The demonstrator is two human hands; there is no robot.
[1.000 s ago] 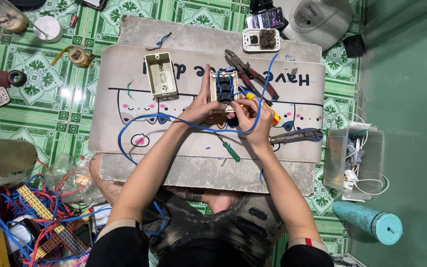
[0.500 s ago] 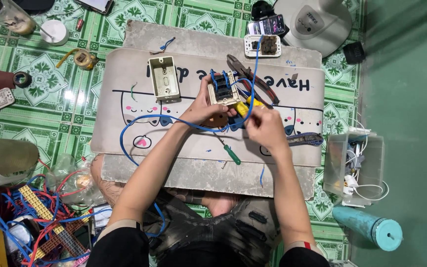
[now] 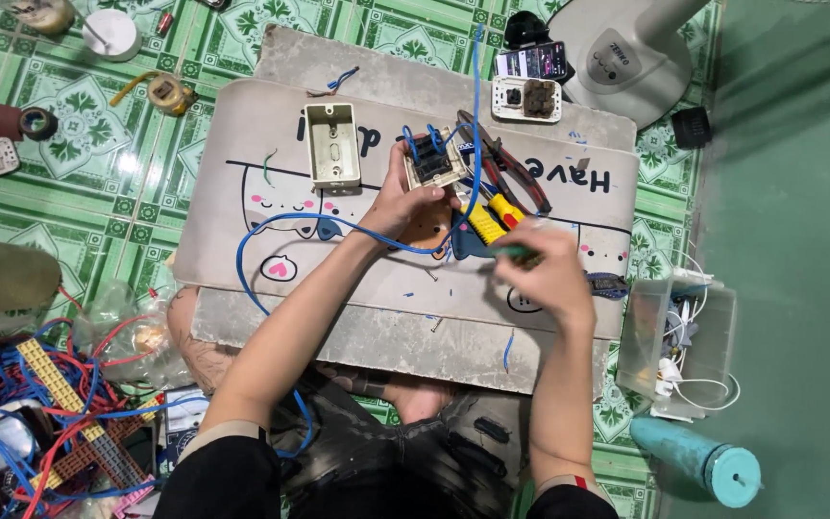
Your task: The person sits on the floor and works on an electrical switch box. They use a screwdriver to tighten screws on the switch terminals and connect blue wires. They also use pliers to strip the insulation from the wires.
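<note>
My left hand point(image 3: 403, 204) holds a beige switch module point(image 3: 434, 163) wired with short blue wires, tilted above a printed beige mat point(image 3: 271, 202). A long blue wire point(image 3: 252, 252) loops from it across the mat. Closed around a green-handled screwdriver point(image 3: 519, 252), my right hand point(image 3: 548, 277) is just right of the module, the tool pointing left toward it. Yellow-handled pliers point(image 3: 485, 221) lie between the two hands. An empty beige mounting box point(image 3: 331, 144) sits to the left of the module.
Red-handled pliers point(image 3: 516, 178) lie at the mat's far right. A socket plate point(image 3: 526, 99), a phone point(image 3: 531, 62) and a fan base point(image 3: 626, 53) stand beyond. A clear box of white cables point(image 3: 676, 336) and a teal bottle point(image 3: 695, 461) are right; tangled wires point(image 3: 50, 423) lower left.
My right hand left the switch module, took the green-handled screwdriver off the mat and now holds it. My left hand stays on the module.
</note>
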